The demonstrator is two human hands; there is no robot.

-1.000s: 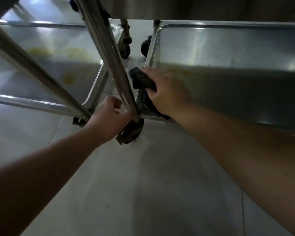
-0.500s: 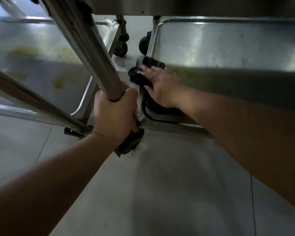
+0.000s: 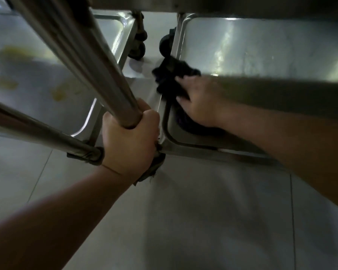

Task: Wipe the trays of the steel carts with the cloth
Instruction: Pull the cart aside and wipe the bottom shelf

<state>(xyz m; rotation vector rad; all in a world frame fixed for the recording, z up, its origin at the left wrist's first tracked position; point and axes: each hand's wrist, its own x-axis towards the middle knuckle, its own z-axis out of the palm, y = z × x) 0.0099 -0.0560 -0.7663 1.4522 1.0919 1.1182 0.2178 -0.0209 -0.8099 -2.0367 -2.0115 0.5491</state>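
A dark cloth (image 3: 172, 75) lies bunched over the left rim of the right cart's bottom steel tray (image 3: 252, 45). My right hand (image 3: 199, 102) presses on the cloth with its fingers spread flat, near the tray's front left corner. My left hand (image 3: 131, 139) grips the cart's upright steel leg (image 3: 90, 61) low down, fingers curled round it. The left cart's bottom tray (image 3: 37, 80) carries yellowish stains.
Black caster wheels (image 3: 139, 49) stand between the two carts at the back, another wheel (image 3: 152, 168) sits under my left hand. A low horizontal bar (image 3: 37, 129) of the left cart runs toward my left hand. Grey tiled floor (image 3: 203, 211) fills the foreground.
My left hand has closed round the steel leg and stayed there. My right hand has slid the cloth along the tray's left rim, away from me.
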